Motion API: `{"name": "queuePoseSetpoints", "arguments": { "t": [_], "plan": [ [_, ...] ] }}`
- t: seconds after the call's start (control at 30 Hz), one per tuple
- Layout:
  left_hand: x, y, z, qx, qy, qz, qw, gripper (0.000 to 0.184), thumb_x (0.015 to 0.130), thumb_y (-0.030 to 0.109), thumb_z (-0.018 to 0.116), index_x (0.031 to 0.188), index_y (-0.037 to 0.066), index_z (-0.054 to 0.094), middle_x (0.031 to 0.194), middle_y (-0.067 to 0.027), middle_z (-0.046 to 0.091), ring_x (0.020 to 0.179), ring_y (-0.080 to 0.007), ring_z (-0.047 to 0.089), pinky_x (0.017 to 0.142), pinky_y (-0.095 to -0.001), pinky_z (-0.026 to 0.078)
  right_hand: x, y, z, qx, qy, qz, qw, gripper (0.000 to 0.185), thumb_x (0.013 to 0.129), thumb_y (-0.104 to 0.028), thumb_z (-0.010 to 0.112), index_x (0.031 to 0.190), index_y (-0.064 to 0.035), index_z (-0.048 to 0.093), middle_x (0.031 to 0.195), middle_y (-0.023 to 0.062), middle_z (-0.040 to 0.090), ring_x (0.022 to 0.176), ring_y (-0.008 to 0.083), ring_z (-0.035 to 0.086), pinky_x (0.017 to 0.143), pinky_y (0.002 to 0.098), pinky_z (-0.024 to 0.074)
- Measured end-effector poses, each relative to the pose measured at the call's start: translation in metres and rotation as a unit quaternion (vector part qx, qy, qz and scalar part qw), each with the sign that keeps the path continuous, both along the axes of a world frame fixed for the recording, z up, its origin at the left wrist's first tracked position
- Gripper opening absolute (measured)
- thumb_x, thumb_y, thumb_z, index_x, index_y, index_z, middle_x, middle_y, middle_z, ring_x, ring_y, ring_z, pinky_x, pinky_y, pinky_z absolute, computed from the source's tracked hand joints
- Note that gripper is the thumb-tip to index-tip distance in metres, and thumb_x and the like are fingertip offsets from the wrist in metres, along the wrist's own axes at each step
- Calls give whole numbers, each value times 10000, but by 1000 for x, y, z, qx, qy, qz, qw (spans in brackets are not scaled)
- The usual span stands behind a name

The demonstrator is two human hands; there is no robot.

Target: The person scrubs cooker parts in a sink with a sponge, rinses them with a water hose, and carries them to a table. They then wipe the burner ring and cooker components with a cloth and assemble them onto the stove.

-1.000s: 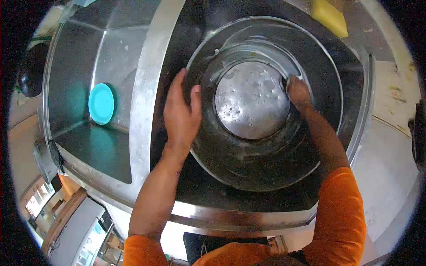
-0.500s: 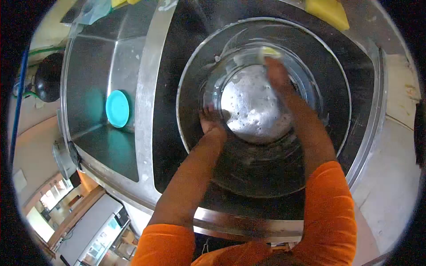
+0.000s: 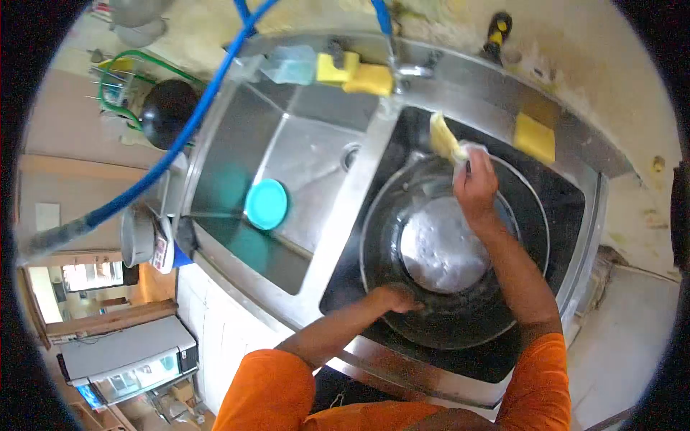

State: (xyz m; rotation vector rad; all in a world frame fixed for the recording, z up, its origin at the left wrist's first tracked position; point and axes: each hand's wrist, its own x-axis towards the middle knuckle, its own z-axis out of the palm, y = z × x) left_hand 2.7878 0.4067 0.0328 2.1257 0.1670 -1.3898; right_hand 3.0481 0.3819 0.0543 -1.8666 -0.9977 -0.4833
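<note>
A large round metal basin (image 3: 440, 248) with a shiny wet bottom lies in the dark right-hand sink (image 3: 568, 208). My right hand (image 3: 476, 187) is closed around a yellow sponge (image 3: 445, 135), raised above the basin's far side. Something whitish, perhaps foam, shows at the fingers. My left hand (image 3: 397, 297) reaches over the basin's near-left rim and rests against its inner side, fingers stretched out. Its fingertips are partly lost in the dark.
A turquoise round dish (image 3: 267, 204) lies in the left sink (image 3: 309, 154). Yellow sponges (image 3: 368, 79) sit on the back ledge by the tap (image 3: 413, 70), another yellow sponge (image 3: 535, 138) farther right. A blue hose (image 3: 180, 144) crosses the upper left.
My right hand has lifted the sponge out of the basin's inside, toward its far edge. My left hand has shifted toward the near rim. The view has tilted up, showing the wall and tap.
</note>
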Motion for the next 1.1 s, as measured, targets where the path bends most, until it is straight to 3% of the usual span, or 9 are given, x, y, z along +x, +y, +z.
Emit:
{"name": "queuePoseSetpoints", "arguments": {
  "t": [0.1, 0.33, 0.4, 0.6, 0.73, 0.8, 0.87, 0.97, 1.1],
  "plan": [
    [-27, 24, 30, -51, -185, 107, 976, 515, 963, 429, 473, 1285, 33, 543, 1269, -210, 568, 1180, -379, 536, 1026, -447, 407, 36, 51, 60, -176, -31, -69, 982, 387, 783, -107, 641, 1159, -42, 571, 1177, 191, 601, 1122, 357, 552, 939, 388, 437],
    [-95, 166, 193, 75, -470, 278, 835, 274, 926, 107, 555, 1184, 20, 586, 1217, -190, 596, 1125, -353, 581, 961, -394, 460, 77, 138, 100, 32, -92, -166, 981, 421, 814, -203, 636, 1191, -27, 573, 1204, 238, 580, 1149, 377, 537, 980, 441, 418],
    [-98, 191, 233, 63, -517, 279, 807, 256, 902, 49, 559, 1151, 22, 610, 1191, -179, 616, 1106, -335, 599, 941, -384, 471, 92, 147, 102, -81, 252, -108, 958, 383, 851, -232, 601, 1164, -13, 597, 1130, 265, 605, 1084, 400, 570, 934, 464, 442],
    [-141, 250, 290, 54, -543, 274, 792, 146, 901, 65, 595, 1025, 24, 659, 976, -148, 698, 862, -244, 686, 780, -336, 534, 30, 135, 57, -35, 225, -73, 971, 227, 873, -194, 585, 1024, -40, 659, 931, 243, 651, 909, 420, 619, 806, 469, 486],
    [-174, 356, 291, 57, -639, 467, 609, 225, 954, 233, 569, 830, 59, 637, 700, -24, 614, 498, -83, 541, 457, -257, 442, -19, 119, 66, -67, 254, -84, 961, 220, 870, -132, 583, 1066, -59, 650, 1042, 224, 644, 988, 390, 613, 858, 433, 479],
    [-110, 403, 342, -22, -674, 516, 528, 254, 944, 291, 592, 904, 41, 601, 747, -20, 557, 597, -79, 500, 530, -249, 428, -67, 114, 73, 15, 267, -91, 959, 237, 853, -70, 592, 1087, -67, 634, 1015, 205, 656, 979, 381, 625, 857, 422, 486],
    [-29, 437, 397, 132, -746, 343, 556, 316, 897, 212, 641, 1129, 9, 571, 1050, -104, 606, 949, -199, 575, 846, -296, 447, -122, 109, 60, 2, 344, -81, 935, 178, 856, -81, 601, 1027, -52, 641, 986, 181, 665, 924, 356, 641, 834, 387, 492],
    [87, 426, 453, 8, -667, 332, 668, 736, 827, 240, 728, 1402, 41, 314, 1339, -151, 473, 953, -213, 614, 611, -314, 521, -234, 90, 61, 52, 366, -32, 928, 111, 871, -109, 576, 888, -32, 655, 913, 135, 675, 900, 254, 628, 808, 350, 477],
    [200, 412, 466, -108, -662, 278, 688, 837, 814, 243, 741, 1451, 73, 225, 1357, -184, 461, 773, -174, 634, 468, -285, 488, -353, 52, 87, 49, 485, 70, 870, 99, 927, -80, 552, 974, -64, 638, 820, 68, 641, 637, 149, 580, 593, 311, 482]
  ]
}}
